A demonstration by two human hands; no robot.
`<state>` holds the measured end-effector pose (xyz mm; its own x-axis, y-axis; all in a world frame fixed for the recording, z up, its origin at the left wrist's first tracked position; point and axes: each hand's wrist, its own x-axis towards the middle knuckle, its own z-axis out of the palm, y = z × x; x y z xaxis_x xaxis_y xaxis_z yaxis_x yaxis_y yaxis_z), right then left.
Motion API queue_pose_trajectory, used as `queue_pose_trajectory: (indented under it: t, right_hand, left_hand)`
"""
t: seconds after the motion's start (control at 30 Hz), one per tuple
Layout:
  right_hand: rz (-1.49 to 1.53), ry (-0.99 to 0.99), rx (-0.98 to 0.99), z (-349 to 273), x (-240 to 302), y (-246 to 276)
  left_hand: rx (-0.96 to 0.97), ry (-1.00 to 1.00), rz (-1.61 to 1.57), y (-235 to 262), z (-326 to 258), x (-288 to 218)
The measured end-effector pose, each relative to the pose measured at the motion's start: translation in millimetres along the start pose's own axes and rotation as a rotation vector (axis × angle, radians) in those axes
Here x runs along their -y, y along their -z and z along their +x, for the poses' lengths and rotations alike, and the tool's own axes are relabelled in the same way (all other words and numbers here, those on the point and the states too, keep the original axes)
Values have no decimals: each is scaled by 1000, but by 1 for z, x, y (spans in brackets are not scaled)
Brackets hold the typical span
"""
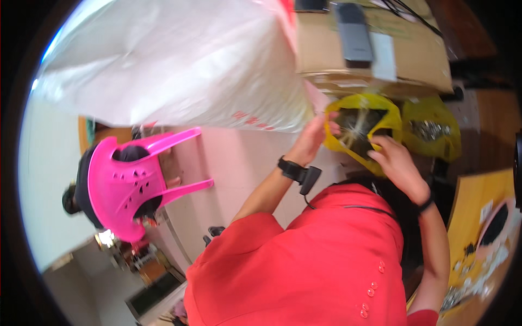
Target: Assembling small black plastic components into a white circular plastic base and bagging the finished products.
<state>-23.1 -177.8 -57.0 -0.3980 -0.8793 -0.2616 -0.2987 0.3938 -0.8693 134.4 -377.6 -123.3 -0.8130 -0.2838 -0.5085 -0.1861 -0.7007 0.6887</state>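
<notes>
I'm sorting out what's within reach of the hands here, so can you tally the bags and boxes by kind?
Yellow plastic bags: 2, one held open by both hands, one beside it with small metal parts inside
Large white sack: 1
Cardboard box: 1
Total: 4

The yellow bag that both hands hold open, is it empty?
No: the yellow bag, held open by the left hand and the right hand, shows dark, shiny contents inside its mouth.
</notes>
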Motion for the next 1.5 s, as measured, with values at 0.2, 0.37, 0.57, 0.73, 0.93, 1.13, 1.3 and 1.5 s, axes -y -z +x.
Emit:
queue_pose_trajectory:
  t: [0.2,0.37,0.57,0.73,0.93,1.13,1.3,1.5]
  right_hand:
    - [259,-247,-151,-104,47,73]
    - [517,-457,-387,-191,60,78]
    - [748,-344,-556,-270,55,29]
    - [768,-285,-931,-304,70,-9]
    - [-32,33,-1568,-372,167,14]
    - [-464,278,-1381,-430,221,-22]
    - [-429,287,-1383,-460,232,-61]
    - [-401,312,-1341,-408,260,-50]
  left_hand:
    - [-176,31,350,-8,-8,-13]
    - [-351,-117,457,-37,-6,-27]
    - [-54,-233,555,-108,-7,-56]
    - [394,-215,674,-237,-1,-32]
    - [937,-139,849,-334,-19,-11]
    - [1135,-218,1026,-347,-34,-14]
    - [1155,-149,1014,-323,-29,-6]
    - [1045,-68,1011,-285,-24,-6]
